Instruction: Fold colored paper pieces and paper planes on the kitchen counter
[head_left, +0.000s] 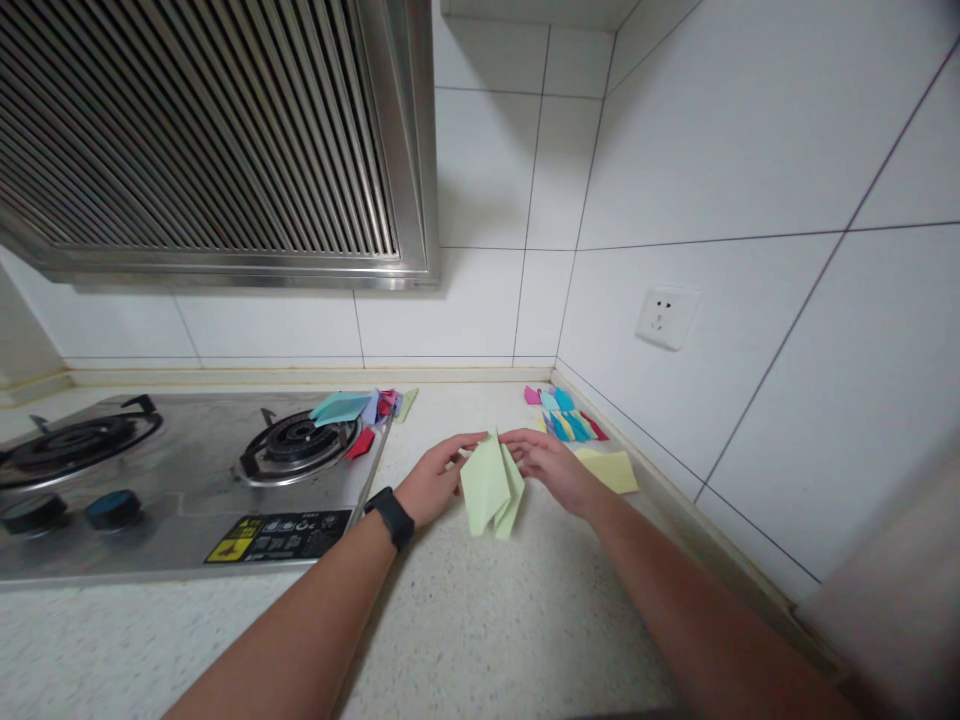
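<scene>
A pale green folded paper (491, 485) hangs just above the speckled countertop (487, 620), pinched at its top from both sides. My left hand (435, 480), with a black watch on the wrist, grips its left upper edge. My right hand (551, 465) grips the right upper edge. The paper's folded flaps point down toward the counter.
A yellow sheet (611, 468) lies right of my right hand. Several folded coloured papers (566, 415) sit in the tiled corner. More coloured sheets (360, 410) rest on the steel gas stove (187, 480). A range hood (210, 140) hangs above; a wall socket (666, 315) is at right.
</scene>
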